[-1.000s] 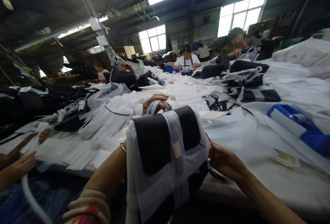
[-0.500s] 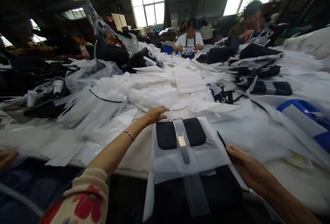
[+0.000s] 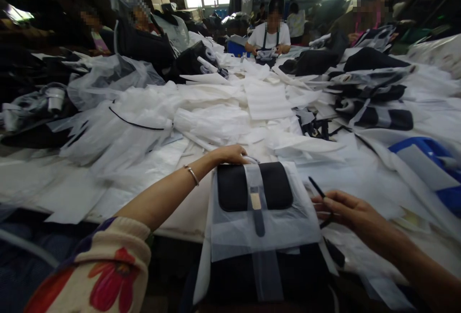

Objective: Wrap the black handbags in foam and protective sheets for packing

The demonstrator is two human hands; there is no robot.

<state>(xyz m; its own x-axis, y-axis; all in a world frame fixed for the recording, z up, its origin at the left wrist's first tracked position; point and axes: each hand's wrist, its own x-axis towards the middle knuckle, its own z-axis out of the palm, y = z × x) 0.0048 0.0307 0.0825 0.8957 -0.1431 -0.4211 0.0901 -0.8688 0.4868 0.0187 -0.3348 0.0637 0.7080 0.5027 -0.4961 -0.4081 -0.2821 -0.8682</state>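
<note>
A black bag (image 3: pixel 236 186) stands upright before me, its flap covered with translucent sheeting and a wrapped strap down the middle. A small beige patch (image 3: pixel 255 201) sits on that strap. At the bag's top edge, my left hand (image 3: pixel 232 153) curls its fingers at the white-wrapped handle (image 3: pixel 252 160); the fingertips are partly hidden. To the right of the bag, my right hand (image 3: pixel 340 207) pinches a thin black strap (image 3: pixel 316 186), whose end sticks up past the fingers. Thin white sheeting (image 3: pixel 203 270) hangs along the bag's left side.
White foam sheets (image 3: pixel 268 99) and clear plastic (image 3: pixel 118 116) heap over the table. Black bags (image 3: pixel 144 44) stand at the back left, with more wrapped bags (image 3: pixel 383 116) on the right near a blue item (image 3: pixel 428 152). Several people work around the table, including a person in white (image 3: pixel 270 34).
My left hand has moved right, from spread above the table to curled at the bag's handle. My right hand has shifted slightly, still pinching the black strap. The view has tilted down a little.
</note>
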